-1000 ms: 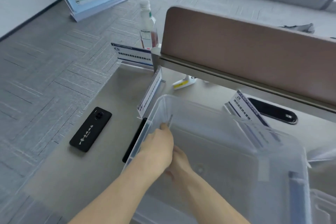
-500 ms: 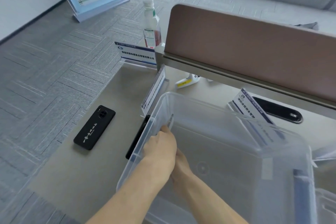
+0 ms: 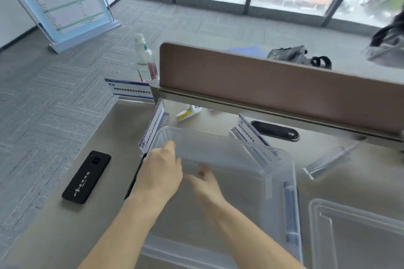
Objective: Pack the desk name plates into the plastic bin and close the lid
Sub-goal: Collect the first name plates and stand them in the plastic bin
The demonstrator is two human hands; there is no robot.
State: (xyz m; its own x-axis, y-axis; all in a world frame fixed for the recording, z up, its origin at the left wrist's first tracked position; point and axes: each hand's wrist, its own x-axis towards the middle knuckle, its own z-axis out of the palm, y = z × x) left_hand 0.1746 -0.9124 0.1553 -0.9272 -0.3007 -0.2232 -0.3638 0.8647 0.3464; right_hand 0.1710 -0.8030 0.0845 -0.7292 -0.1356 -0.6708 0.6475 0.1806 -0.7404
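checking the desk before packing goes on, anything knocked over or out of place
One clear name plate holder lies tipped on its side right of the plastic bin, while the other name plates stand upright. The lid sits off, beside the bin.

Both hands are in the clear plastic bin (image 3: pixel 282 172) on the desk (image 3: pixel 105 214): the left hand (image 3: pixel 160 172) by its near-left wall, the right hand (image 3: pixel 207 185) blurred beside it, fingers spread. Name plates (image 3: pixel 153 125) stand around the bin; its lid (image 3: pixel 358 233) lies to the right, a black phone (image 3: pixel 86 177) to the left.
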